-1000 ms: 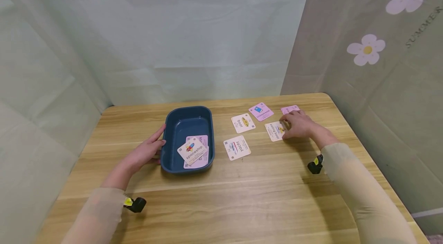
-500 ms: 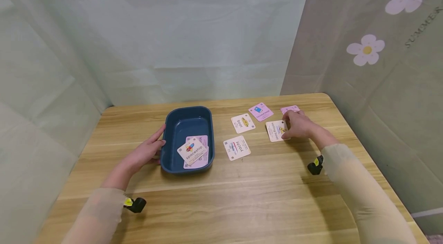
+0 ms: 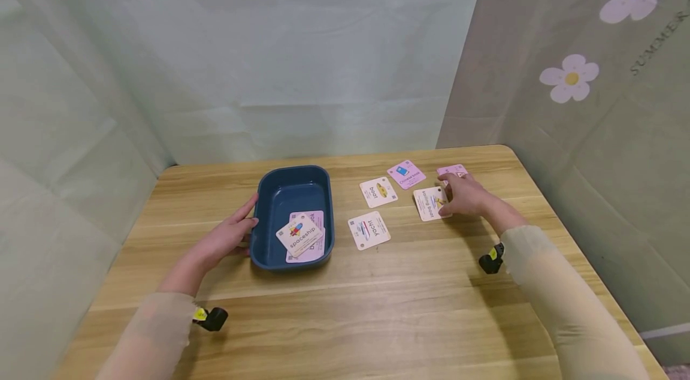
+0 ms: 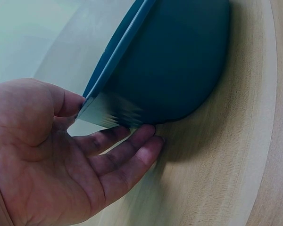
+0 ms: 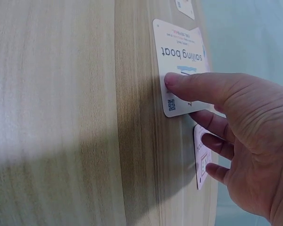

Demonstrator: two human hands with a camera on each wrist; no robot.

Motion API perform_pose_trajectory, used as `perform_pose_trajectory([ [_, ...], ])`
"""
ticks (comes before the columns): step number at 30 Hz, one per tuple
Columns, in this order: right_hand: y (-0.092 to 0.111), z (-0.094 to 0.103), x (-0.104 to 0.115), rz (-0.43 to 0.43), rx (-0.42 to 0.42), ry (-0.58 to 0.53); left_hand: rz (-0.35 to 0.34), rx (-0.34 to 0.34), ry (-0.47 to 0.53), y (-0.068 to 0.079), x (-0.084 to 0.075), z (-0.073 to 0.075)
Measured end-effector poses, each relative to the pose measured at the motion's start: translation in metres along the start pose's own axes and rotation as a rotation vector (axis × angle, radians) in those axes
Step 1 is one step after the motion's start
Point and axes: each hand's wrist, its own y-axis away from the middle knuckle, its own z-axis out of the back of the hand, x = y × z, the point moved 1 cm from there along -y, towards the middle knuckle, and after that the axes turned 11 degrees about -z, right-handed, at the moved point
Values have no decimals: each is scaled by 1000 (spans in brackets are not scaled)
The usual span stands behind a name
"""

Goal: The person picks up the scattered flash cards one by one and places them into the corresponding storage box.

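My right hand [image 3: 468,195] pinches the white "sailing boat" card [image 5: 180,49], thumb across its face and index finger at its edge, in the right wrist view. The other fingers hang over a pink card [image 5: 201,160], partly hidden by the hand. At the left, my left hand [image 3: 229,231] touches the side of a dark blue rectangular box [image 3: 291,188]. In the left wrist view its thumb lies at the rim and its fingers reach to the base of the wall. A white "spaceship" card [image 3: 298,234] lies in the box over pink cards [image 3: 308,258].
Between the box and my right hand lie a "boat" card [image 3: 378,192], a "yacht" card [image 3: 369,230] and a pink "Chinese book" card [image 3: 406,174]. Cloth curtains [image 3: 302,68] stand behind the wooden table [image 3: 350,320] and on both sides.
The sailing boat card has shifted slightly to the right and turned a little under my right hand. The left hand and the box have stayed in place.
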Motion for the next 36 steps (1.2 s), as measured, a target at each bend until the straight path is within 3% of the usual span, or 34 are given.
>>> perform_pose_trajectory([
  [10, 1, 1, -2, 3, -7, 38, 0, 7, -3, 0, 0, 0],
  [23, 1, 6, -7, 39, -92, 40, 1, 8, 1, 0, 1, 0],
  [36, 5, 12, -8, 7, -105, -45, -5, 1, 0, 0, 0, -1],
])
